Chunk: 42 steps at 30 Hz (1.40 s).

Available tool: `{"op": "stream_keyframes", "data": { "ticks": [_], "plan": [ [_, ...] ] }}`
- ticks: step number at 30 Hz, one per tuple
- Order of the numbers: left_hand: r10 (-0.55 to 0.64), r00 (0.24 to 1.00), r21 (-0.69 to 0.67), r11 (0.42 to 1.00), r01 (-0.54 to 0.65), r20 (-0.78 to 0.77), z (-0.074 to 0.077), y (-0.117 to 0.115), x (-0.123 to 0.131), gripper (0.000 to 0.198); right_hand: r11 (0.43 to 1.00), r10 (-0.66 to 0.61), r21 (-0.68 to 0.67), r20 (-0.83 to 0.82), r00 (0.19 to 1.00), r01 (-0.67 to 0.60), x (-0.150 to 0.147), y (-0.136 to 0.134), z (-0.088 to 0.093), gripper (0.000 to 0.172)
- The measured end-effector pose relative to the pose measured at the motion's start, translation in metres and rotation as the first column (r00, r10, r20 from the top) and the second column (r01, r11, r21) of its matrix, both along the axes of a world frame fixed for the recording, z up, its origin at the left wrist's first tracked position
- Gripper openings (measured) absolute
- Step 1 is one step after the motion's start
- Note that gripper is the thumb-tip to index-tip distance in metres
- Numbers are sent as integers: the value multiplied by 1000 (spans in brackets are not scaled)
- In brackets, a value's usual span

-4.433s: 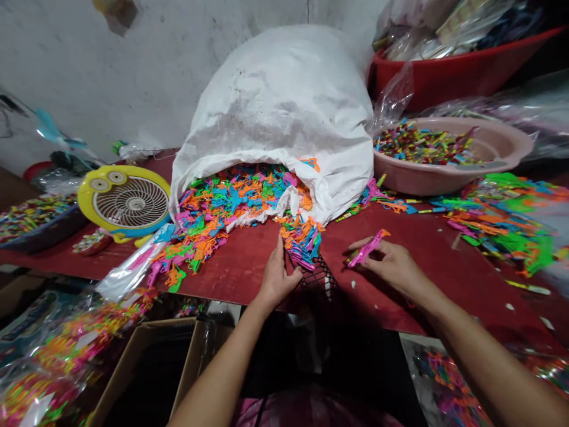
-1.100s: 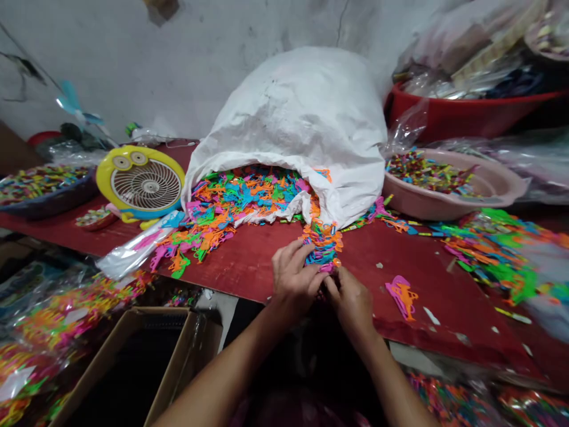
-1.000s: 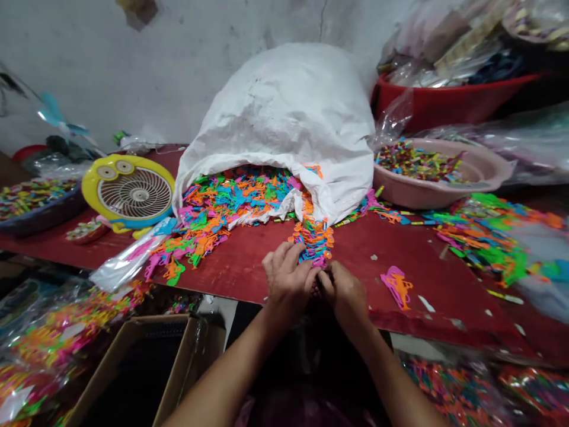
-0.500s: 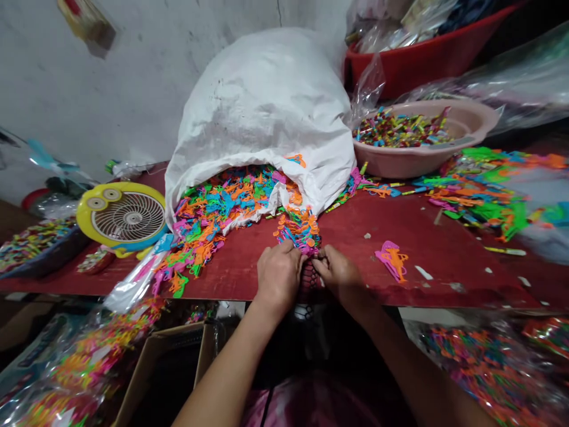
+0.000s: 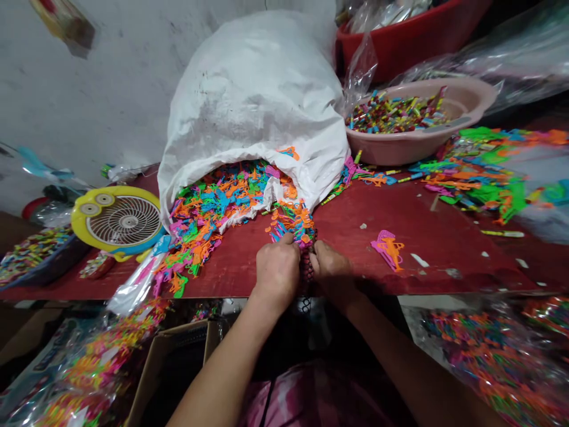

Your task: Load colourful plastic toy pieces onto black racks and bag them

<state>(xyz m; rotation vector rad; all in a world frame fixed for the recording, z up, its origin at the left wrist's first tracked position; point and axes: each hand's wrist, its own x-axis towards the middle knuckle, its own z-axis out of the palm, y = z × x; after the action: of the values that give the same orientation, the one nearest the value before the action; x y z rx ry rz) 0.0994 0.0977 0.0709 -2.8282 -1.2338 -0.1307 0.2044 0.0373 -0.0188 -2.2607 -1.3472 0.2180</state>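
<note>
My left hand [image 5: 278,270] and my right hand [image 5: 329,268] are both closed at the near edge of the red table [image 5: 444,255]. Between them they grip a black mesh net [image 5: 306,274] with a stacked bunch of colourful plastic toy pieces [image 5: 291,222] sticking out toward the sack. A big white sack [image 5: 253,101] lies on its side just behind, with a spill of orange, blue, green and pink plastic pieces [image 5: 213,204] at its mouth. A small pink and orange stack of pieces [image 5: 387,248] lies on the table right of my right hand.
A pink basin [image 5: 418,142] of small coloured bits stands at the back right, a red tub [image 5: 413,35] behind it. More coloured pieces [image 5: 484,178] spread at the right. A yellow fan [image 5: 118,220] stands left. A cardboard box [image 5: 164,367] and filled plastic bags [image 5: 84,367] sit below.
My right hand has put down the pink piece it held, which lies in a small stack on the table. Both hands have closed together on the net and bunch at the table edge.
</note>
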Motion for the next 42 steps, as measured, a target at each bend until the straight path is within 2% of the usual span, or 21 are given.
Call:
{"op": "stream_keyframes", "data": {
  "ticks": [4, 7, 8, 10, 12, 14, 15, 16, 18, 20, 22, 25, 28, 31, 34, 37, 39, 40, 42],
  "plan": [
    [-64, 998, 114, 992, 61, 28, -5, -3, -8, 25, 999, 29, -32, -39, 999, -30, 2, 0, 6, 14],
    [-96, 969, 130, 989, 67, 230, -11, -9, -19, 19, 994, 47, -93, -50, 998, -51, 5, -1, 13, 14],
    [-125, 934, 143, 986, 81, 335, -14, -11, -24, 18, 994, 50, -100, -46, 998, -54, 6, -2, 15, 16],
    [-185, 816, 198, 976, 88, 547, -23, -14, -35, 25, 994, 53, -90, -32, 998, -56, 8, -5, 16, 17],
    [-176, 703, 231, 973, 17, 689, -36, -13, -46, 26, 995, 51, -82, -26, 998, -53, 9, -7, 16, 17],
    [-63, 658, 147, 986, -74, 751, -53, -7, -55, 23, 996, 48, -68, -29, 998, -49, 8, -9, 13, 16],
    [18, 658, 60, 994, -95, 752, -62, -2, -58, 23, 997, 53, -49, -36, 998, -55, 8, -11, 12, 15],
    [80, 676, -31, 996, -84, 732, -71, 4, -60, 25, 997, 68, -21, -49, 996, -69, 8, -13, 11, 15],
    [103, 732, -151, 989, 0, 673, -87, 14, -61, 32, 993, 107, 53, -85, 991, -102, 15, -21, 10, 14],
    [73, 779, -206, 976, 73, 623, -96, 22, -61, 29, 985, 122, 133, -96, 988, -109, 32, -34, 11, 16],
    [101, 783, -249, 966, 71, 613, -101, 26, -60, 30, 974, 83, 218, -54, 995, -69, 61, -53, 14, 19],
    [209, 796, -375, 927, 24, 568, -103, 27, -56, 45, 954, -98, 290, 83, 992, 70, 121, -88, 20, 25],
    [303, 799, -485, 874, -16, 519, -103, 21, -46, 61, 931, -350, 211, 276, 895, 299, 185, -121, 24, 28],
    [378, 738, -576, 817, 18, 559, -101, 10, -31, 69, 870, -492, 174, 377, 784, 462, 232, -139, 24, 33],
    [441, 670, -687, 712, 143, 597, -95, -2, -16, 73, 818, -564, 129, 368, 739, 560, 255, -140, 25, 44],
    [461, 669, -754, 613, 235, 583, -90, -8, -9, 76, 801, -577, 45, 319, 751, 596, 266, -130, 24, 56],
    [442, 687, -755, 610, 240, 576, -89, -7, -10, 72, 796, -581, 10, 294, 759, 605, 272, -123, 22, 56],
    [429, 693, -740, 634, 225, 579, -90, -4, -12, 67, 796, -581, 6, 286, 762, 605, 276, -120, 21, 54],
    [406, 690, -672, 724, 158, 599, -92, 5, -18, 60, 793, -590, 25, 282, 757, 609, 283, -116, 22, 48]
  ]
}}
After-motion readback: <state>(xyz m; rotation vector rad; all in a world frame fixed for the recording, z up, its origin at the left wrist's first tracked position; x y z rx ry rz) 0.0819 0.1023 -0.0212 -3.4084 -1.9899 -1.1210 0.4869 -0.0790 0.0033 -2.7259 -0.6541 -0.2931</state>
